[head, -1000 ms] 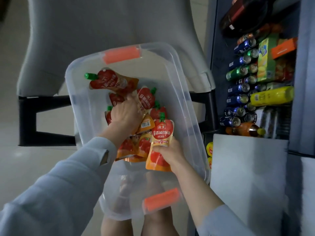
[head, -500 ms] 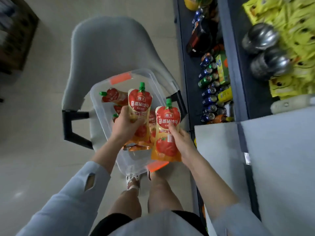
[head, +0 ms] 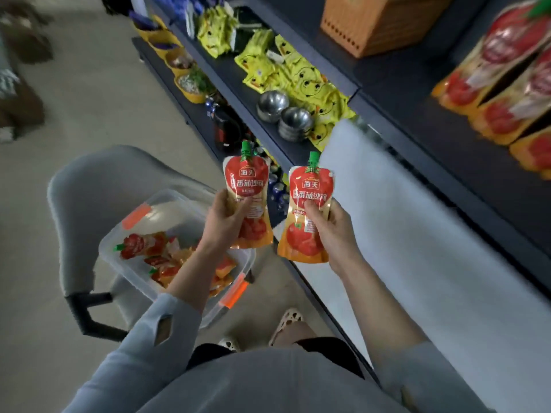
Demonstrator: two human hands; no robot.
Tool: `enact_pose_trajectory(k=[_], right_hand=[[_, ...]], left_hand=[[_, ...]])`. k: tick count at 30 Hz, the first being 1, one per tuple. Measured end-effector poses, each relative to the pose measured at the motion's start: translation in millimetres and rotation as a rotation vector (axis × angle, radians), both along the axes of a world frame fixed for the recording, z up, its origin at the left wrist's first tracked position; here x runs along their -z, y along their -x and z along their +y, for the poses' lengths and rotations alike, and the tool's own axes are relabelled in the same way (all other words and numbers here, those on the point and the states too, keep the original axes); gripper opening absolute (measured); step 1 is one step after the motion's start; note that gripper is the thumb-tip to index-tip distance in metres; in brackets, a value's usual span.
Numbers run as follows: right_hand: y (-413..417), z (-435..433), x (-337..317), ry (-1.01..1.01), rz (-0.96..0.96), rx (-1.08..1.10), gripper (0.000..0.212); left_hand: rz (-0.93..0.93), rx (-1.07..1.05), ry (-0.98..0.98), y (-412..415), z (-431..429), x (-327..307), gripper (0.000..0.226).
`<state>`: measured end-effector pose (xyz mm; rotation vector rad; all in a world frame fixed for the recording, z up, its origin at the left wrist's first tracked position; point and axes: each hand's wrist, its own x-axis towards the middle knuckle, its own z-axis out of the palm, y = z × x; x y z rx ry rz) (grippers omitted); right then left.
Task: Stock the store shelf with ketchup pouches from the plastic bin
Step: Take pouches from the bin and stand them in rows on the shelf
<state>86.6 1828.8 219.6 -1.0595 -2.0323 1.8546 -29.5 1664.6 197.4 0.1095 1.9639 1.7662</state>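
So at the lower left the clear plastic bin [head: 167, 204] is sitting on a grey chair [head: 89, 186], with a heap of ketchup pouches [head: 140, 245] lying inside. Moving toward the middle, the left hand [head: 222, 220] is gripping one ketchup pouch [head: 249, 186] around its lower half, green cap pointing up. Just beside it, the right hand [head: 334, 231] is grasping a second pouch [head: 307, 204] the same way, front facing the camera. Both are hanging in the air between the bin and the shelving, apart from each other as far as I can tell. At the far upper right, the dark shelf [head: 417, 93] is carrying a blurry row of matching pouches [head: 507, 84] leaning on each other.

My take on doing this bit well: I'd be lifting both up to that row while keeping them upright, passing clear of the steel bowls [head: 283, 111] and yellow snack packs [head: 298, 76]. Then I'd be seating one at a time, bottom flat, front out, resting against its neighbour. These look soft and floppy, so holding the body rather than the cap seems smart.

Labels: both fronts are showing 海天 in a small badge, with 番茄沙司 in big white characters under it. The finer print is too small to read.
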Motion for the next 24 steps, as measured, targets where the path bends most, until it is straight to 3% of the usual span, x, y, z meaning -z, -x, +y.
enact_pose_trajectory(k=[4, 8, 19, 24], right_hand=[[-34.9, 35.2, -32.8, -0.071, 0.086, 0.133, 0.033], [-69.9, 75.6, -67.8, -0.135, 0.171, 0.272, 0.023], [-174.0, 185.1, -148.9, -0.290, 0.297, 0.519, 0.011], [-219.5, 246.9, -176.5, -0.382, 0.263, 0.607, 0.013]], left_hand=[[0.062, 0.147, -0.085, -14.1, 48.6, -35.1, 0.025], [0.148, 0.277, -0.121, -32.2, 102.5, -65.7, 0.015], [0.255, 0.493, -0.253, -107.5, 247.8, -128.3, 0.028], [0.246, 0.536, -0.364, -135.8, 295.1, -152.9, 0.031]])
